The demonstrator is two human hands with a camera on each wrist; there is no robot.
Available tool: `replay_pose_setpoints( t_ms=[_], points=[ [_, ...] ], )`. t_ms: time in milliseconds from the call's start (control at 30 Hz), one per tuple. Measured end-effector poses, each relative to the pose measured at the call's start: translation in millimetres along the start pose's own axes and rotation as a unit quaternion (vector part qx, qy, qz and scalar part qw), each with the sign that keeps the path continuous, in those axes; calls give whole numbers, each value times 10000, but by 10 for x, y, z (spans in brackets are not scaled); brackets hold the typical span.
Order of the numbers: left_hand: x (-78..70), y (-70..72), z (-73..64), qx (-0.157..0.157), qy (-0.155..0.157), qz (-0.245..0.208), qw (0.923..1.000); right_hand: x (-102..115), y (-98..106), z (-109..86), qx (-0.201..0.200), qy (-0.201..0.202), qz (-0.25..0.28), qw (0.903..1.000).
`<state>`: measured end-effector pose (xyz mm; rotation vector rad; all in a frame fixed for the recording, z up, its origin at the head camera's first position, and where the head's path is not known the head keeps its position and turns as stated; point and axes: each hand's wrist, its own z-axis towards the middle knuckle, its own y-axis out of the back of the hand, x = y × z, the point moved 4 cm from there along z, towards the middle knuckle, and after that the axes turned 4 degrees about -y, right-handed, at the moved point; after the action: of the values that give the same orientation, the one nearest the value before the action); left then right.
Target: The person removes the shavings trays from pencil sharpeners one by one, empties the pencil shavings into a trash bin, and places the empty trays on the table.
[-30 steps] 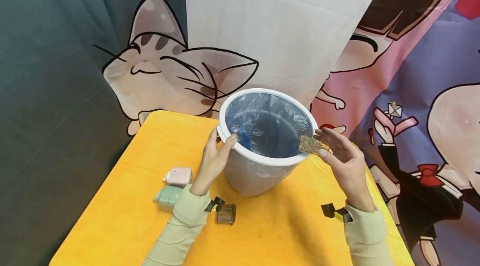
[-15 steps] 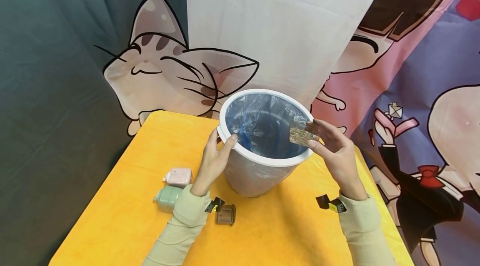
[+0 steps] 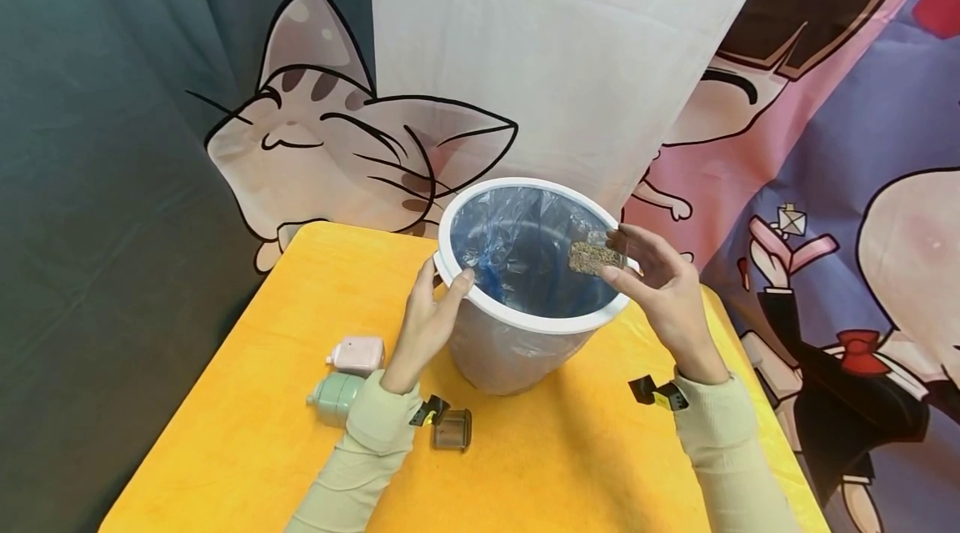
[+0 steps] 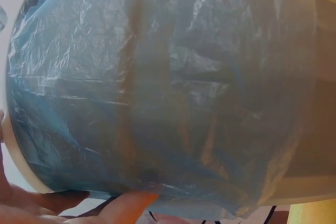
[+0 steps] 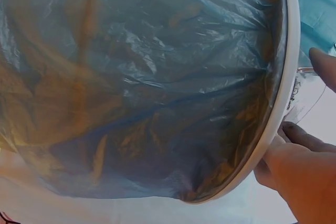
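Observation:
A trash bin (image 3: 495, 362) with a white rim and a thin bluish plastic liner stands on the table. My left hand (image 3: 427, 320) grips the rim at its left side, thumb over the top; in the left wrist view its fingers (image 4: 123, 208) lie against the bin. Over the right part of the opening, my right hand (image 3: 663, 287) holds a small clear container (image 3: 595, 258) of brownish dried bits, tilted on its side between thumb and fingers. The bin's rim hides most of this container in the right wrist view, where the right hand (image 5: 310, 166) shows beside it.
On the yellow-covered table (image 3: 525, 475) lie a pink bottle (image 3: 360, 354) and a green bottle (image 3: 335, 397), left of the bin. A small dark translucent square piece (image 3: 452, 429) lies near my left wrist. A cartoon-printed curtain (image 3: 570, 57) hangs behind.
My right hand has moved left and slightly up with the clear container, from the bin's right rim to over the opening. The left hand and the bin have stayed put.

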<state>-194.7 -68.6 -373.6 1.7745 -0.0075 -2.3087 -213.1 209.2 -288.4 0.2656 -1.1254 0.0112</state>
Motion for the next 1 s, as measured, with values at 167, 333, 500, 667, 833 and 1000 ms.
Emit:
replay_pose_setpoints(
  t_ms=[167,333,500,667,833,1000],
  points=[
    [3,-4,0,20,-39,1,10000,18,-16,55,62,18,23,10000],
    [1,-2,4,9,-67,-29,10000,32,-55,89,79,47,-207,9997],
    [-2,-2,10,-4,-125,-79,9999,34,-122,117,88,161,-556,9983],
    [-2,-3,14,0,-66,-62,10000,36,-173,146,95,298,-760,9966],
    [-3,-2,12,6,27,-41,10000,91,-232,143,149,323,-990,9945],
    [-4,2,9,37,56,-60,10000,268,-318,119,117,391,-1266,9911]
  ],
)
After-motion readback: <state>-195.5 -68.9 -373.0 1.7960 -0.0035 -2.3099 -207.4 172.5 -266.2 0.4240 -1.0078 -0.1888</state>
